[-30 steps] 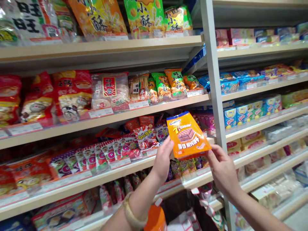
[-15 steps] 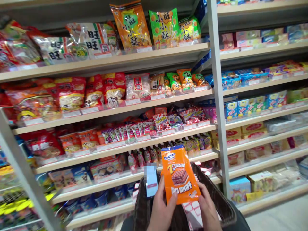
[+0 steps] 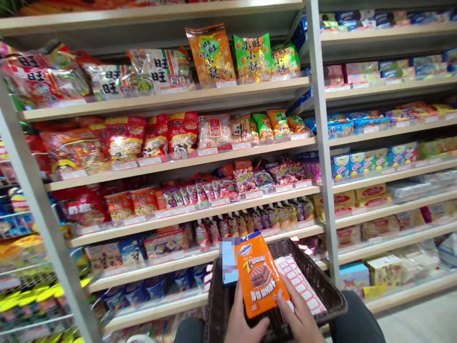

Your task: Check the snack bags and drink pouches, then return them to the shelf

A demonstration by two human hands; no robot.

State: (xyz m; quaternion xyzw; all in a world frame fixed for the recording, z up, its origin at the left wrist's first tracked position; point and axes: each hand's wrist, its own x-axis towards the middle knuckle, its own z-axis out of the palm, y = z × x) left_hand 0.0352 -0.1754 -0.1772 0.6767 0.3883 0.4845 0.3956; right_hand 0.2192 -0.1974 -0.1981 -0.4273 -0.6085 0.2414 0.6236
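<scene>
An orange snack packet [image 3: 259, 275] with a wafer picture is held over a dark woven basket [image 3: 321, 286] at the bottom middle. My left hand [image 3: 243, 324] grips its lower left edge, and a phone [image 3: 228, 262] shows just above that hand. My right hand [image 3: 298, 319] holds the packet's lower right corner, fingers pressed on it. A white and red packet [image 3: 300, 283] lies in the basket beside the orange one.
Store shelves [image 3: 185, 164] full of snack bags rise in front. A grey upright post [image 3: 323, 143] divides them from shelves of boxed goods [image 3: 374, 162] on the right. A slanted grey post [image 3: 39, 209] stands at left. Bare floor [image 3: 428, 319] shows at the lower right.
The orange packet came down from shelf height to the basket. Both hands lowered with it, and the view pulled back from the shelves.
</scene>
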